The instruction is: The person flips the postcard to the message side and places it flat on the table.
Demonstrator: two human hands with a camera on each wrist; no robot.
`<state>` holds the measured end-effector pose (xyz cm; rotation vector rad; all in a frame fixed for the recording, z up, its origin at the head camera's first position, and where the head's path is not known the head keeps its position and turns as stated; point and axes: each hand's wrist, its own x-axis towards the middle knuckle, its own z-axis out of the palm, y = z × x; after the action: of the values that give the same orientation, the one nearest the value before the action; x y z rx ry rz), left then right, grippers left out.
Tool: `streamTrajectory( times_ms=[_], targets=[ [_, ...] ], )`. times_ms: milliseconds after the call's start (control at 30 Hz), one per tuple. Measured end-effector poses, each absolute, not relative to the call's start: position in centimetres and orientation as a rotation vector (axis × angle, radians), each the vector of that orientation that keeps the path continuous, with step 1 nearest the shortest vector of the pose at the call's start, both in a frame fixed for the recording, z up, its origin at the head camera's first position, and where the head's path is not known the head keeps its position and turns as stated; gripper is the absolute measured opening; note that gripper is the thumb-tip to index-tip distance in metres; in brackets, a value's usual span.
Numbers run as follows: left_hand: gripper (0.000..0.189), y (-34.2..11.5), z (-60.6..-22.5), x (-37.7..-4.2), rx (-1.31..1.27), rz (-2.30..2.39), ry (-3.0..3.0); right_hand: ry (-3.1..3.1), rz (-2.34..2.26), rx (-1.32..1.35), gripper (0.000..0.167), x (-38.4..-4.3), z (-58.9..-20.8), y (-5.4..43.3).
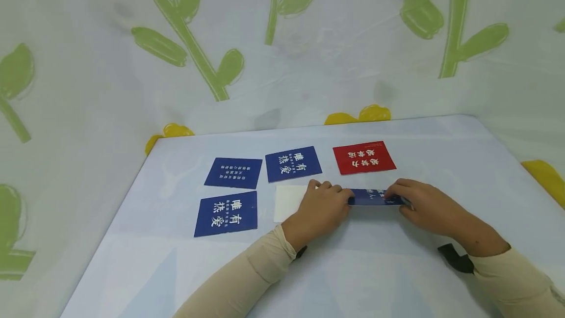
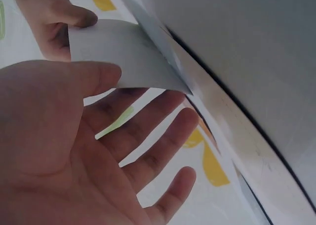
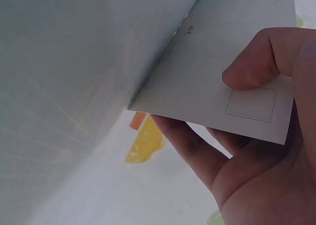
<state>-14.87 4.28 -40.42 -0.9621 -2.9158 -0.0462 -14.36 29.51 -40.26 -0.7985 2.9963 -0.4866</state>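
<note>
Both hands hold one blue postcard (image 1: 368,198) with white characters, its long lower edge down at the tabletop. My left hand (image 1: 325,203) pinches its left end, the thumb on the white back and the fingers behind, as the left wrist view shows. At the other end my right hand (image 1: 423,207) pinches the card between thumb and fingers. In the right wrist view a printed stamp box shows on the card's white back (image 3: 197,86), just under the thumb. A white card (image 1: 289,202) lies flat beside the left hand, which hides part of it.
Flat on the white table (image 1: 145,239) lie a blue card (image 1: 227,214) at left, another blue card (image 1: 234,172) behind it, and a third blue card (image 1: 293,164) farther right. Beyond the held postcard is a red card (image 1: 364,157). A leaf-patterned cloth (image 1: 309,63) hangs behind.
</note>
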Motion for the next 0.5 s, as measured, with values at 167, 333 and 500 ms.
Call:
streamTrajectory(
  times_ms=[167, 333, 500],
  targets=[
    [0.028, 4.04, -40.37, -14.95, -0.94, -0.124, -2.888, 3.008, -0.489, -0.816, 0.031, -14.64, -40.01, 29.29],
    [0.028, 3.97, -40.36, -15.0, -0.924, -0.203, -2.88, 3.029, -0.47, -0.802, 0.029, -14.55, -39.85, 29.19],
    [0.028, 4.11, -40.35, -15.05, -0.924, -0.26, -2.889, 3.056, -0.449, -0.79, 0.029, -14.33, -39.88, 29.31]
  ],
)
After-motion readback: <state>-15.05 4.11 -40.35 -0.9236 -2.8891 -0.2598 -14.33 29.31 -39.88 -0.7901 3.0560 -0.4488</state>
